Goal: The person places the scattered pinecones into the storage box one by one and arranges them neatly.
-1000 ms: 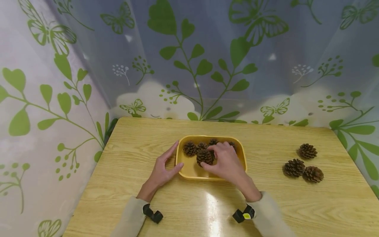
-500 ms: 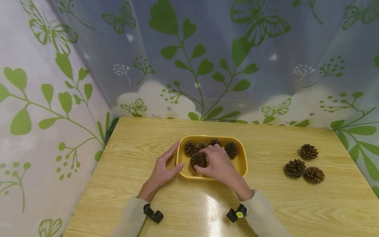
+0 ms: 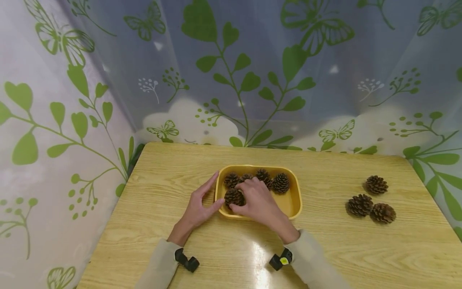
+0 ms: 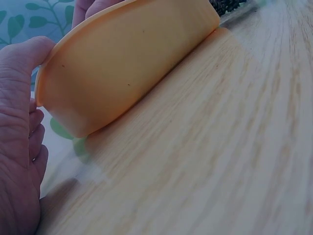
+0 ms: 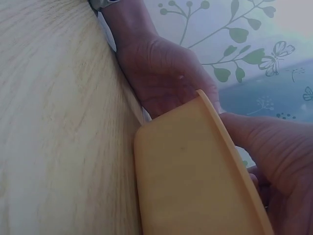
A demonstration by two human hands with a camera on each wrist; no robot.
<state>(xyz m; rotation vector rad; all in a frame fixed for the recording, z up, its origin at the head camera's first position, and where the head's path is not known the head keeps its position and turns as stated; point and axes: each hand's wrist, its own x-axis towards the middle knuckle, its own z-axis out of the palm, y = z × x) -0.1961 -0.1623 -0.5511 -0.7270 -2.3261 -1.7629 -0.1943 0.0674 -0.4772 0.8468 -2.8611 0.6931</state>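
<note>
My right hand (image 3: 259, 204) pinches a brown pine cone (image 3: 234, 198) between thumb and fingers, low inside the yellow tray (image 3: 295, 200), at its front left. My left hand (image 3: 197, 205) rests against the tray's left end, fingers straight along the outside and thumb at the rim. Behind the held cone, several other pine cones (image 3: 281, 183) lie along the tray's far side, some partly covered by my right hand. In both wrist views the tray's outer wall (image 4: 127, 63) hides most of what is inside; the held cone cannot be seen there.
On the wooden table (image 3: 162, 168), three more pine cones (image 3: 360, 205) lie to the right of the tray, two side by side and one behind. A patterned curtain (image 3: 252, 72) hangs along the table's back edge and left side.
My right hand has carried the pine cone leftward in the tray, toward its left end, uncovering the cones at the back right. My left hand stays at the tray's left end.
</note>
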